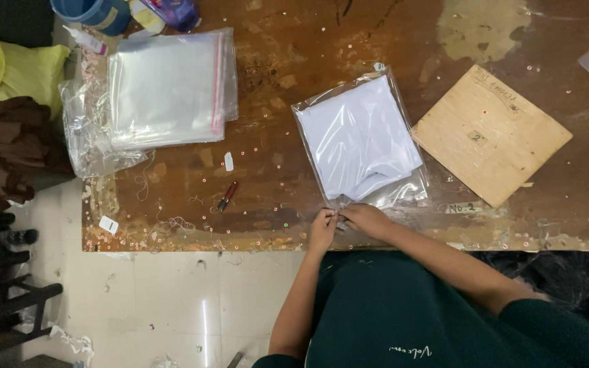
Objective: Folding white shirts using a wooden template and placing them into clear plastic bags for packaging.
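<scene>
The clear bag [359, 140] with folded white cloth lies on the counter [294, 61] just beyond your fingers. Your left hand [322, 230] and right hand [365, 219] pinch its near open edge together.

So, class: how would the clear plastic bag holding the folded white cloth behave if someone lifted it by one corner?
The clear plastic bag holding the folded white cloth would probably sag, since its film wrinkles near both hands, left hand and right hand. Its glossy surface suggests it may slide easily on the worn brown wooden table. It looks light and unlikely to break.
</scene>
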